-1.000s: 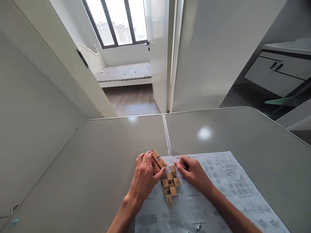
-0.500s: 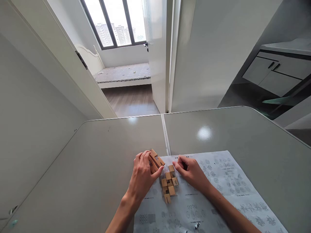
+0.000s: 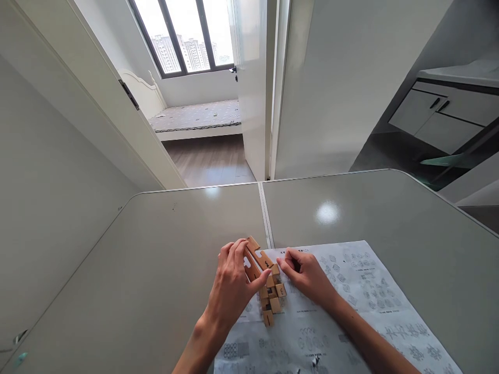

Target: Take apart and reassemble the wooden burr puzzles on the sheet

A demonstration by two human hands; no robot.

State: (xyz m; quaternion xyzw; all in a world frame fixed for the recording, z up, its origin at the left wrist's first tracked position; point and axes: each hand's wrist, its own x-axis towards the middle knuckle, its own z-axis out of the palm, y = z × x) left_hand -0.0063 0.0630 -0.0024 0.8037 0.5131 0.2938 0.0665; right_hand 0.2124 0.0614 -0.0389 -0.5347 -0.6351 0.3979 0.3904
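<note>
Two notched wooden puzzle pieces [image 3: 263, 259] with dark marks are gripped between the fingers and thumb of my left hand [image 3: 231, 278], tilted above the paper's top left part. Just below and right of them is an interlocked cluster of wooden puzzle blocks [image 3: 275, 305], lying on the printed sheet [image 3: 331, 322]; my left thumb covers part of its upper left side. My right hand [image 3: 306, 271] rests on the sheet right of the cluster, fingers curled in, apart from the blocks. Nothing shows in its curl.
The sheet carries rows of small puzzle diagrams. Small dark and silvery bits [image 3: 315, 361] lie near its lower edge. The grey table [image 3: 187, 244] has a seam [image 3: 265, 213] down its middle. Beyond stand an open door [image 3: 255, 93], a bed [image 3: 198, 117] and white cabinets [image 3: 440, 114].
My left hand has moved slightly right with the two pieces, which now overlap the cluster's upper left in view. My right hand has stayed put.
</note>
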